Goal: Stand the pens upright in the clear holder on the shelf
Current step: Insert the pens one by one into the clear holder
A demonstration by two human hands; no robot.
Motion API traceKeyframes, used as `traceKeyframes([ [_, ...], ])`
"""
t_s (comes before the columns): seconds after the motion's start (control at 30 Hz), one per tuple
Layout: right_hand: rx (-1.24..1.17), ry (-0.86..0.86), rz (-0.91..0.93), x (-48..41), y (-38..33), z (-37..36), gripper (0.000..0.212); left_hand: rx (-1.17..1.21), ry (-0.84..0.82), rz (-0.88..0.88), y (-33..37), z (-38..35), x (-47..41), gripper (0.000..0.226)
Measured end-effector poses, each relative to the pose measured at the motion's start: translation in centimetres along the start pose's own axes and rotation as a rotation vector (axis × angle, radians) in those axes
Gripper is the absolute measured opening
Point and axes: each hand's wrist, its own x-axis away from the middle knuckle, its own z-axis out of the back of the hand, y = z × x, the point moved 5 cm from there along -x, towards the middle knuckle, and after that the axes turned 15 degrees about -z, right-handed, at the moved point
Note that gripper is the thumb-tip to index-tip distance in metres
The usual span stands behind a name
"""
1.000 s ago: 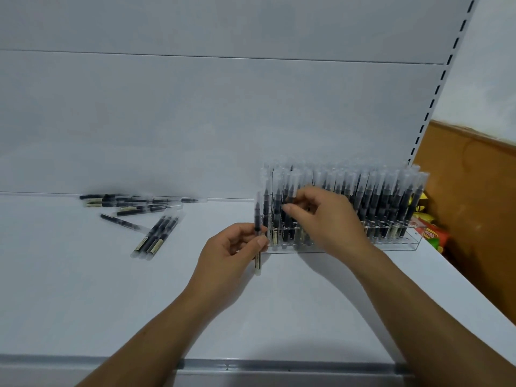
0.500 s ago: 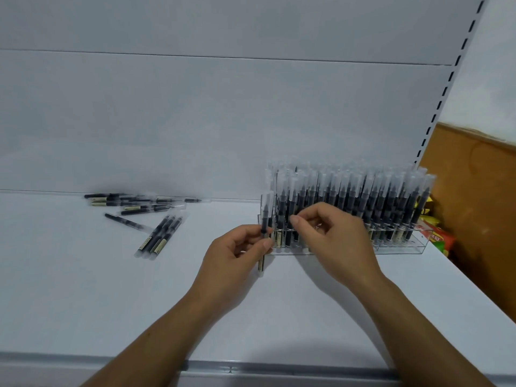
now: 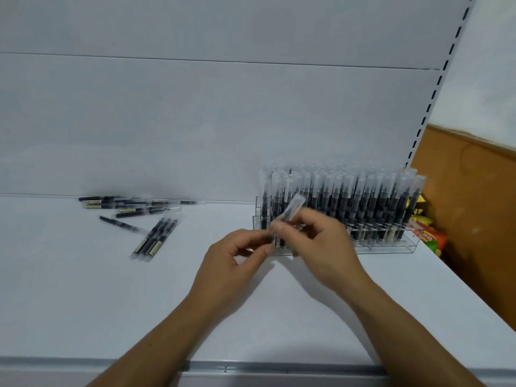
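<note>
A clear holder stands on the white shelf at the right, packed with several upright black pens with clear caps. In front of its left corner I hold one pen tilted, cap pointing up and to the right. My right hand pinches its barrel with thumb and fingertips. My left hand grips the pen's lower end, which its fingers hide. Several loose pens lie flat on the shelf to the left, with more in a pile against the back panel.
The shelf's metal front edge runs just under my forearms. A slotted upright bounds the shelf at the right. Colourful packets lie behind the holder's right end, against a brown wall.
The pen stood upright in my left hand beside the holder; now it is tilted, cap to the right. My right hand left the holder's pens and took hold of it.
</note>
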Motion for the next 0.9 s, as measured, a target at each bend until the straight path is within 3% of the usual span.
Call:
traceKeyframes([
  [0.1,-0.170,0.096,-0.093,-1.0,-0.5,3.2,0.005,-0.220,0.055,-0.017,-0.5,0.8,0.0,0.032],
  [0.23,0.053,0.304,-0.021,-2.2,-1.6,6.4,0.012,-0.258,-0.094,0.101,-1.7,-0.2,0.0,0.059],
  [0.33,0.223,0.263,-0.003,-2.8,-2.1,5.9,0.017,-0.273,-0.173,0.125,-2.2,-0.7,0.1,0.062],
  [0.57,0.583,0.067,-0.014,-3.6,-1.5,3.1,0.024,-0.298,-0.179,0.107,-2.3,-0.6,0.0,0.061],
  [0.9,0.599,0.125,-0.011,-3.3,-0.3,2.4,0.023,-0.269,-0.175,0.122,-2.3,-0.7,0.0,0.060],
])
